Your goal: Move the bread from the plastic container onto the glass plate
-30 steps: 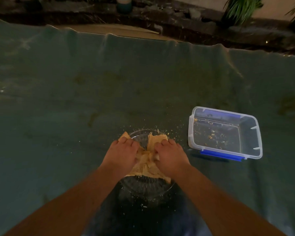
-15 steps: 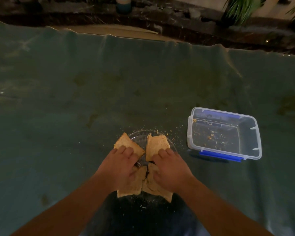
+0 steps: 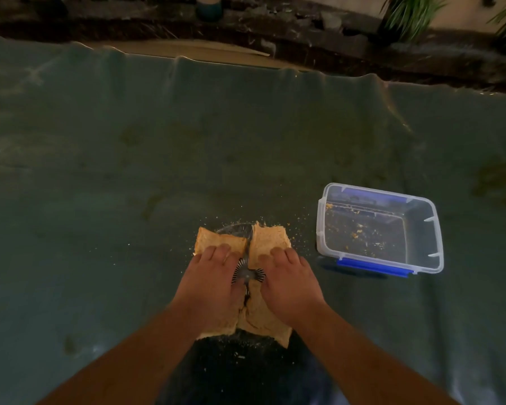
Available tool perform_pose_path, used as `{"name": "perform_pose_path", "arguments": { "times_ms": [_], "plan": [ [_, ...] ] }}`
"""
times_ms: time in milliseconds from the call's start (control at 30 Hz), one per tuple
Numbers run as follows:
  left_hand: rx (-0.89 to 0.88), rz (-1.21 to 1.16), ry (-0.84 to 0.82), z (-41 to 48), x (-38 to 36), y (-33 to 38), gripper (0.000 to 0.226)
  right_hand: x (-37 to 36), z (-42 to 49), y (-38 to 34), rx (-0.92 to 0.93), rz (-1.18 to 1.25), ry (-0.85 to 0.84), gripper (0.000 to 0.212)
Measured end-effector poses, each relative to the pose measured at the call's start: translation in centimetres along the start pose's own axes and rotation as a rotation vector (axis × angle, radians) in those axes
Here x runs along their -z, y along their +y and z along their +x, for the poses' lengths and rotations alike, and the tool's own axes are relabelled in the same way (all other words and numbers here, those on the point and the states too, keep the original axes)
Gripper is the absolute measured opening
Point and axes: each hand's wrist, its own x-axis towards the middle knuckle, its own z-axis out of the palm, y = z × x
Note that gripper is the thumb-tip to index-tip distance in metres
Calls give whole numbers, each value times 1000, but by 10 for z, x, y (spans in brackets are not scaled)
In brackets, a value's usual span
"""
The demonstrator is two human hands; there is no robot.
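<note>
Several slices of tan bread (image 3: 268, 244) lie spread over the glass plate (image 3: 236, 229), whose ribbed centre shows between my hands. My left hand (image 3: 211, 283) presses flat on the left slices. On the right slices my right hand (image 3: 289, 285) presses flat too. The fingers of both hands lie on the bread, not curled round it. To the right stands the clear plastic container (image 3: 421, 244) with blue clips, holding only crumbs. Most of the plate is hidden under bread and hands.
A teal cloth (image 3: 129, 171) covers the table, with crumbs scattered around the plate. Its far edge meets a dark ledge with a blue-banded cup (image 3: 208, 7) and plants (image 3: 406, 13) at the back right.
The bunched bread has been spread apart into separate slices across the plate. My hands have moved slightly apart and flattened, uncovering the plate's centre.
</note>
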Motion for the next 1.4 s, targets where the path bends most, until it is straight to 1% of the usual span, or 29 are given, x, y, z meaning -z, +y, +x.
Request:
{"name": "perform_pose_path", "arguments": {
  "times_ms": [67,100,200,233,300,433,533,633,733,800,900,1100,1300,1400],
  "plan": [
    [-112,2,68,-11,-1,-9,45,-3,-12,-2,70,16,51,39],
    [-174,18,58,-19,-3,-14,44,-7,-19,-3,124,8,29,42],
    [-284,105,-28,-39,-13,-29,57,-24,-39,0,268,-54,-100,54],
    [-293,120,-41,-42,-16,-32,60,-28,-41,4,293,-74,-120,58],
    [-304,165,-36,-40,-19,-33,58,-32,-39,11,318,-110,-113,59],
    [-291,254,-55,-25,-18,-31,54,-30,-25,23,353,-169,-25,54],
    [-300,263,-73,-19,-17,-33,57,-28,-19,29,384,-175,-44,53],
    [-328,230,-24,-20,-18,-34,56,-27,-21,30,397,-166,-15,52],
    [-279,190,-5,-20,-17,-35,64,-26,-17,24,334,-112,38,57],
    [-236,190,-32,-17,-16,-34,72,-22,-7,17,265,-106,19,66],
    [-198,203,-84,-15,-18,-32,76,-23,4,12,191,-100,-38,73],
    [-100,186,-182,-13,-26,-14,76,-40,-12,7,50,-77,-60,73],
    [-88,152,-180,-14,-23,-13,75,-42,-12,6,22,-94,-85,76],
    [-80,171,-216,-14,-20,-12,76,-40,-14,4,11,-91,-118,77]
  ]
}}
